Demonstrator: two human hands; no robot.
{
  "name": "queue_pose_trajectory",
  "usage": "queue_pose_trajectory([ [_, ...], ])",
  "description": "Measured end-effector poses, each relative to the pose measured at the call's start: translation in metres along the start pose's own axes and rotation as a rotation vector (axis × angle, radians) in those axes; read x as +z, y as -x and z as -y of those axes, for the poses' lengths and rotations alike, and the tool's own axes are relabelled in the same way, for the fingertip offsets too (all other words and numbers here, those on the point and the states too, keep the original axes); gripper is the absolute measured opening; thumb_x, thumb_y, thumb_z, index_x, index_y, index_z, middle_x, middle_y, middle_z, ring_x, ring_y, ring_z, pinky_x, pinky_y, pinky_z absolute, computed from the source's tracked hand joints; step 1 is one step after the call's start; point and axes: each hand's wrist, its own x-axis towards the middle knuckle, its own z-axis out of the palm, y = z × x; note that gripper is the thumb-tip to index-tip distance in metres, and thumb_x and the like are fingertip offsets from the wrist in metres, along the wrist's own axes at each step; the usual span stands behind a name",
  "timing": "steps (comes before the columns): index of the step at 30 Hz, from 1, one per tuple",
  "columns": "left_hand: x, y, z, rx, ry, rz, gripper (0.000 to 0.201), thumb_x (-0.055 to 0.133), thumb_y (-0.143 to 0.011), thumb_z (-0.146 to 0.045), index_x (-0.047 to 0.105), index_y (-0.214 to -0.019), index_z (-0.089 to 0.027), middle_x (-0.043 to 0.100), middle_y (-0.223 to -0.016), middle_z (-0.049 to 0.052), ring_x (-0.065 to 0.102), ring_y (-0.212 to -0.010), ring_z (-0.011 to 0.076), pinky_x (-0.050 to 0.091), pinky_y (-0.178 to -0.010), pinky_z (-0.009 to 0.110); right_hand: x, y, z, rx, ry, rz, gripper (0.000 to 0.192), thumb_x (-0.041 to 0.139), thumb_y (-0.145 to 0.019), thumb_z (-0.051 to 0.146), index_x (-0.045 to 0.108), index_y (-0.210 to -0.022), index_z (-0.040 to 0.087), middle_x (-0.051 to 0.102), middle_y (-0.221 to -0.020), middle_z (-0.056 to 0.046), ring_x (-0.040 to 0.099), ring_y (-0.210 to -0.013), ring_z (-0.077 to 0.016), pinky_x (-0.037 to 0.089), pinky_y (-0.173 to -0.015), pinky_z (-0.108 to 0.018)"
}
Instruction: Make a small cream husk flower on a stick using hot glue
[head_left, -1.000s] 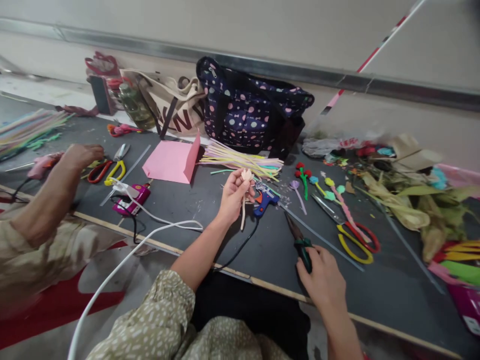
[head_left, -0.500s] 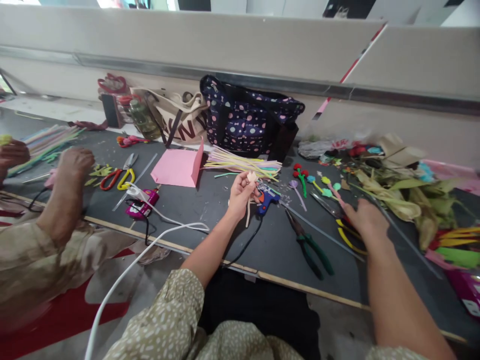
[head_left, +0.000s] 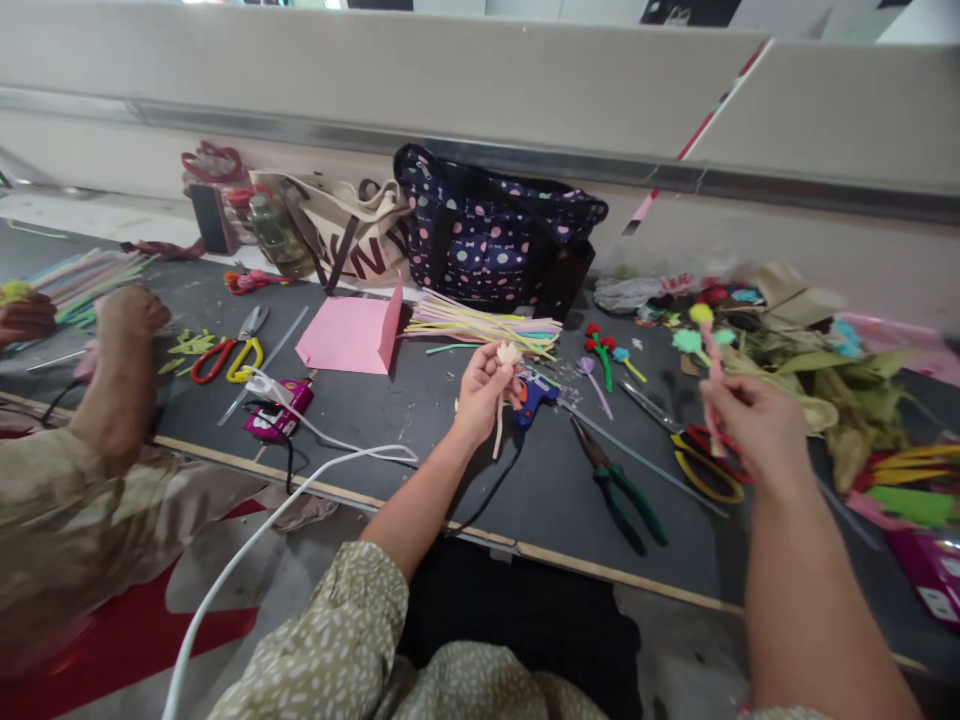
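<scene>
Between the fingers of my left hand (head_left: 482, 393) is a cream craft flower (head_left: 509, 354) with a pale stem hanging below. My right hand (head_left: 757, 425) pinches the pink stem of a pipe-cleaner flower (head_left: 702, 335), raised above the table, with a yellow top and mint-green pieces at its sides. A blue glue gun (head_left: 536, 397) lies just right of my left hand. Below my right hand lie scissors (head_left: 705, 470) with yellow and red handles. Pliers with dark green handles (head_left: 628, 510) rest between my arms.
Pipe cleaners (head_left: 480, 325) lie in a bundle before a dark patterned bag (head_left: 495, 240). A pink paper box (head_left: 349, 335) sits left of them. Dried husks (head_left: 862, 430) are heaped at right. A white cable (head_left: 300, 485) crosses the table edge. A co-worker's hand (head_left: 131, 308) is at left.
My right hand has lifted the pink-stemmed flower off the table, up and clear of the scissors. My left hand stays nearly in place with the cream flower.
</scene>
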Motion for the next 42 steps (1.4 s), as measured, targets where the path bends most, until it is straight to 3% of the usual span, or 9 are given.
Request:
queue_pose_trajectory([
  [2, 0.002, 0.004, -0.003, -0.057, 0.029, 0.115, 0.046, 0.077, -0.077, -0.034, 0.057, -0.115, -0.018, 0.065, -0.081, 0.001, 0.060, -0.055, 0.0094, 0.047, -0.042, 0.018, 0.011, 0.018, 0.031, -0.005, -0.325, 0.161, 0.020, 0.076, -0.067, 0.038, 0.062, -0.070, 0.024, 0.055, -0.055, 0.000, 0.043, -0.038, -0.0116, 0.032, -0.036, -0.025],
  [4, 0.002, 0.008, -0.004, -0.118, 0.051, 0.243, 0.045, 0.076, -0.078, -0.033, 0.058, -0.117, -0.018, 0.066, -0.080, 0.001, 0.060, -0.051, 0.0093, 0.046, -0.039, 0.017, 0.031, 0.032, 0.063, -0.069, -0.504, 0.261, 0.026, 0.079, -0.064, 0.037, 0.061, -0.074, 0.022, 0.060, -0.062, -0.001, 0.048, -0.042, -0.0100, 0.030, -0.034, -0.021],
  [9, -0.002, 0.014, -0.007, -0.226, 0.072, 0.447, 0.047, 0.077, -0.077, -0.033, 0.059, -0.118, -0.017, 0.070, -0.081, 0.005, 0.063, -0.049, 0.0124, 0.049, -0.039, 0.020, 0.108, 0.041, 0.125, -0.235, -0.653, 0.461, 0.026, 0.075, -0.073, 0.039, 0.059, -0.078, 0.019, 0.064, -0.069, 0.000, 0.061, -0.053, -0.0106, 0.040, -0.038, -0.017],
  [15, -0.008, 0.012, -0.011, -0.222, 0.105, 0.449, 0.047, 0.079, -0.076, -0.033, 0.062, -0.116, -0.016, 0.071, -0.079, 0.005, 0.064, -0.048, 0.0127, 0.050, -0.040, 0.019, 0.206, 0.038, 0.172, -0.340, -0.688, 0.646, 0.030, 0.072, -0.075, 0.041, 0.050, -0.078, 0.022, 0.063, -0.069, 0.003, 0.068, -0.061, -0.0131, 0.050, -0.043, -0.018],
  [19, -0.013, 0.010, -0.015, -0.171, 0.168, 0.379, 0.046, 0.079, -0.075, -0.031, 0.062, -0.115, -0.016, 0.070, -0.076, 0.003, 0.061, -0.045, 0.0115, 0.048, -0.038, 0.018, 0.249, 0.032, 0.189, -0.402, -0.632, 0.679, 0.027, 0.069, -0.078, 0.036, 0.047, -0.076, 0.021, 0.061, -0.066, 0.003, 0.066, -0.058, -0.0126, 0.051, -0.044, -0.019],
  [25, -0.015, 0.009, -0.016, -0.182, 0.198, 0.308, 0.049, 0.082, -0.072, -0.033, 0.062, -0.114, -0.017, 0.068, -0.074, 0.003, 0.060, -0.044, 0.0104, 0.048, -0.036, 0.018, 0.281, 0.013, 0.208, -0.553, -0.495, 0.560, 0.011, 0.060, -0.082, 0.022, 0.052, -0.075, 0.022, 0.061, -0.060, 0.004, 0.060, -0.051, -0.0121, 0.052, -0.051, -0.023],
  [31, -0.016, 0.008, -0.015, -0.161, 0.275, 0.312, 0.043, 0.078, -0.076, -0.029, 0.062, -0.115, -0.018, 0.068, -0.075, 0.003, 0.059, -0.046, 0.0099, 0.049, -0.035, 0.017, 0.302, -0.012, 0.224, -0.662, -0.358, 0.414, 0.003, 0.058, -0.082, 0.023, 0.059, -0.082, 0.021, 0.065, -0.065, 0.001, 0.065, -0.061, -0.0182, 0.054, -0.067, -0.032],
  [36, -0.020, 0.006, -0.013, -0.159, 0.286, 0.274, 0.045, 0.079, -0.075, -0.032, 0.061, -0.115, -0.019, 0.066, -0.074, 0.002, 0.057, -0.044, 0.0086, 0.047, -0.035, 0.016, 0.308, -0.027, 0.226, -0.729, -0.083, 0.315, 0.008, 0.058, -0.083, 0.024, 0.064, -0.086, 0.019, 0.069, -0.074, -0.004, 0.066, -0.074, -0.0229, 0.050, -0.076, -0.035],
  [42, -0.019, 0.007, -0.011, -0.189, 0.274, 0.266, 0.047, 0.080, -0.073, -0.035, 0.062, -0.113, -0.019, 0.066, -0.072, 0.003, 0.056, -0.043, 0.0093, 0.048, -0.035, 0.018, 0.306, -0.031, 0.221, -0.843, 0.185, 0.310, 0.016, 0.055, -0.089, 0.025, 0.066, -0.096, 0.017, 0.071, -0.096, -0.011, 0.065, -0.089, -0.0255, 0.045, -0.080, -0.034],
])
